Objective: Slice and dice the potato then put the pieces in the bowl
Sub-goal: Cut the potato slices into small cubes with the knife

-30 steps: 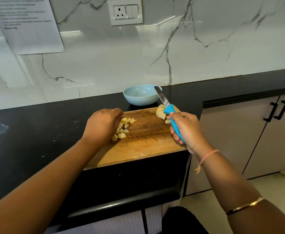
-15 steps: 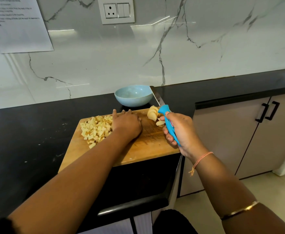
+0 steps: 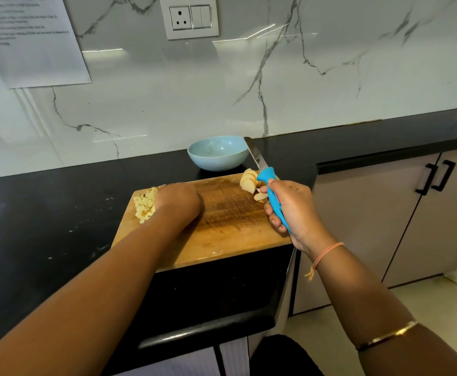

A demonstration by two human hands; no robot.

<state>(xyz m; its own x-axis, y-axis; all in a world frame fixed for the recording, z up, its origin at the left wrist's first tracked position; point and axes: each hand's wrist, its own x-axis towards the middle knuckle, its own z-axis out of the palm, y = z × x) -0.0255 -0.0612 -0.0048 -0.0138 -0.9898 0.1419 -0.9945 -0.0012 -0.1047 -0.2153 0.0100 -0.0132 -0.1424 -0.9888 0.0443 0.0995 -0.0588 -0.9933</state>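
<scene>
1. Right grip [image 3: 293, 210]: clenched round the blue handle of a kitchen knife [image 3: 266, 175]. It is held over the right edge of the wooden cutting board [image 3: 230, 226]. The serrated blade points up and away from the grip, and its tip shows against the bowl's right rim. The wrist has a thin orange thread bracelet [image 3: 327, 253], and a gold bangle [image 3: 384, 337] sits further up the forearm.

2. Left grip [image 3: 177, 200]: knuckles up, resting on the far left part of the board. Its fingers are hidden behind the back of the hand, so I cannot tell whether they are curled or straight.

3. Diced potato [image 3: 144, 204]: a heap of small pale cubes on the board, touching the left side of the left grip.

4. Potato slices [image 3: 249, 180]: a leaning stack on the board's far right corner, just left of the right grip's thumb and beside the knife handle. One loose slice [image 3: 260, 196] lies flat just below the stack, close to the fingers.

5. Bowl [image 3: 218, 153]: light blue, on the black worktop [image 3: 45, 213] just beyond the board. It is further away than both grips and lies between them. No potato shows inside.

6. Surroundings: a white marble backsplash [image 3: 249, 90] stands behind the worktop. It carries a socket plate [image 3: 189, 17] and a printed sheet [image 3: 32, 42] (text too small to read). Cabinet doors with black handles [image 3: 436, 177] stand right of the right grip.
</scene>
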